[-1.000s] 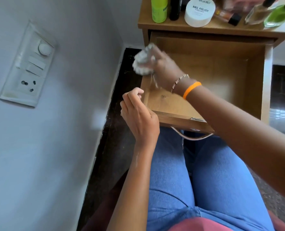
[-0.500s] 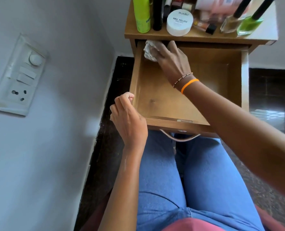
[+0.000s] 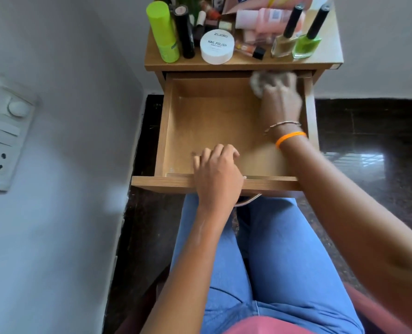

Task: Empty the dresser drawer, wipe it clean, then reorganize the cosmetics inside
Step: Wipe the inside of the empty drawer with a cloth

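Grey painted wall [image 3: 62, 213] fills the left side of the view, carrying a white switch plate [image 3: 3, 133] with a round dial, rocker switches and a socket. Dark polished floor [image 3: 373, 131] runs along the wall's base and shows again to the right of the furniture.

Against the back wall stands a small wooden dresser [image 3: 243, 65]. Its top holds the cosmetics, crowded together: at the left a lime green bottle [image 3: 162, 32], upright, with a black tube [image 3: 184, 32] just beside it; then a white round nail polish tub [image 3: 217, 47]; a small bottle with a black cap [image 3: 250, 49] lying on its side; pink bottles [image 3: 267, 19] behind; at the right a pale nail polish bottle [image 3: 284, 43] and a green nail polish bottle [image 3: 306, 44], both upright with long black caps.

Below, the drawer [image 3: 212, 121] is pulled fully out over the person's jeans [image 3: 272, 256]; only the two hands are inside it.

The left hand [image 3: 218, 174] rests over the drawer's front edge, fingers curled down inside the front panel.

The right hand [image 3: 281, 97], blurred, is at the rear right corner, fingers closed round a white cloth [image 3: 260, 83] pressed against the drawer's back wall. An orange band [image 3: 289, 138] and a thin bracelet [image 3: 282, 125] sit on that wrist.
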